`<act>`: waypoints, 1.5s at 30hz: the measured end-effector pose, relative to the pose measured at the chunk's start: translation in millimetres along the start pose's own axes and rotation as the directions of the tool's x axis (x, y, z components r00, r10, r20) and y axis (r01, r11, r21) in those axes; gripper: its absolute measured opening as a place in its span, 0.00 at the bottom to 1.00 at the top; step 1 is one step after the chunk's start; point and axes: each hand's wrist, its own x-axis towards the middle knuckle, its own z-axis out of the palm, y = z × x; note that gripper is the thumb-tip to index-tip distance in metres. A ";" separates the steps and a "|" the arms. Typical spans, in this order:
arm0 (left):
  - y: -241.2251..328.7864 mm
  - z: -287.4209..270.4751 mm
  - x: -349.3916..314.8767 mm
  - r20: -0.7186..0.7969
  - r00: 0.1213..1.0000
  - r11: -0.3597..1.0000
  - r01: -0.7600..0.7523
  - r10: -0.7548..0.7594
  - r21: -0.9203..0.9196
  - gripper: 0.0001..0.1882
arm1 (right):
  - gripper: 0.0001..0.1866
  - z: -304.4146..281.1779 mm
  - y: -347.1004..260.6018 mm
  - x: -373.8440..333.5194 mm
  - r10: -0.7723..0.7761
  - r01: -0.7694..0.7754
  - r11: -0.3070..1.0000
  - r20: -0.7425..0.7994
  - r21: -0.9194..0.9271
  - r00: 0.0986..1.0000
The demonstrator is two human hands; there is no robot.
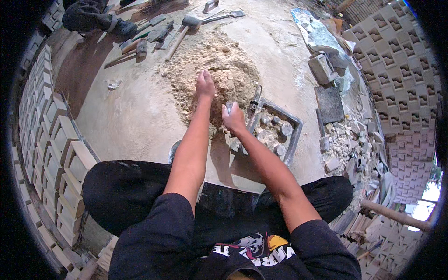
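My left hand rests at the left side of a heap of pale, crumbly sand. Its fingers curve toward the loose material and are partly hidden, so their grip does not show. Closer to me, my right hand is closed at the heap's near edge. A small greyish piece shows at its fingers, too little of it to name. Right beside this hand lies a dark rectangular metal frame with a latch at its far left corner. Round grey metal pieces sit inside it, dusted with sand.
Hammers and other hand tools lie beyond the heap. Another person's foot is at the far left. Cast blocks stand stacked along the left; patterned blocks rise at right. Rubble and a dark slab lie right.
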 end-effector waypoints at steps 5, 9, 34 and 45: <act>36.7 42.7 -28.4 0.055 0.996 0.976 -0.052 0.064 -0.211 0.31 | 0.25 -44.2 7.6 -17.6 0.028 -0.025 0.999 -0.123 0.029 0.992; 56.9 95.1 -75.7 0.223 0.963 0.934 -0.064 0.150 -0.352 0.30 | 0.26 -98.9 23.0 -52.1 0.152 -0.139 0.987 -0.180 0.080 0.972; 71.6 193.1 -264.9 0.633 0.438 0.730 -0.605 0.638 -0.317 0.22 | 0.23 -188.3 145.9 -171.9 0.410 -0.461 0.877 -0.290 -0.135 0.865; 45.8 140.9 -314.4 0.831 0.276 0.675 -0.722 0.484 -0.154 0.30 | 0.17 -261.2 105.6 -173.5 0.388 -0.192 0.798 0.244 -0.571 0.889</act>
